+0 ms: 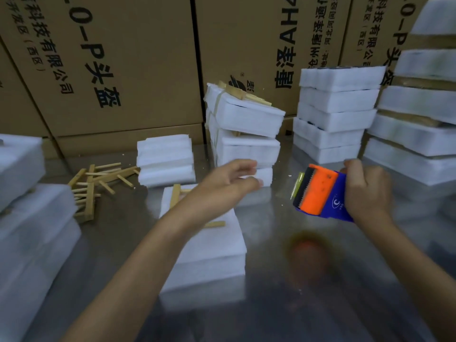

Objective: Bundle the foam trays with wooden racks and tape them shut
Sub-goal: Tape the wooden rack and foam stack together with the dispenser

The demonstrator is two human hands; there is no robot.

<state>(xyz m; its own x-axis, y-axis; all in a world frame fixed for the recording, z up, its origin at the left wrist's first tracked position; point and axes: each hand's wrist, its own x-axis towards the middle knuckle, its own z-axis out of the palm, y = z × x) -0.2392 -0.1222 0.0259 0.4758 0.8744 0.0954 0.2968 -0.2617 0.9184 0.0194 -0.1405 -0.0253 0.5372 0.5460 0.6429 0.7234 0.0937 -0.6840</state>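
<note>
Cartons (118, 70): brown printed boxes walling the far side; backdrop only, the goods stand against them.
Desk (266, 304): shiny metal top, likely chosen so trays slide easily; carries everything below.
Right stacks (335, 114): plain foam trays piled high at far right, with more piles (419, 124) beside them; whether these are taped I cannot tell.
Left stacks (24, 206): blurred foam piles at near left.
Finished pile (244, 129): bundles at far centre, leaning, tape bands round them and a wooden rack showing on the top one; seemingly set aside out of the working area.
Current bundle (209, 248): white foam trays lying flat at near centre, directly before the person, a wooden rack (176, 196) resting on top at its far end; no tape visible on it, so I judge taping is the step in hand.
Loose foam (165, 160): short stack left of the finished pile.
Spare racks (96, 183): pale wooden racks heaped on the desk at left, within reach for the next bundles.
Tape dispenser (320, 193): orange and blue, toothed edge facing left toward the bundle, held clear of the desk at right.
Left hand (227, 183): fingers loosely spread, holding nothing, hovering above the bundle's far end, probably to steady it.
Right hand (367, 191): wrapped round the tape dispenser.
</note>
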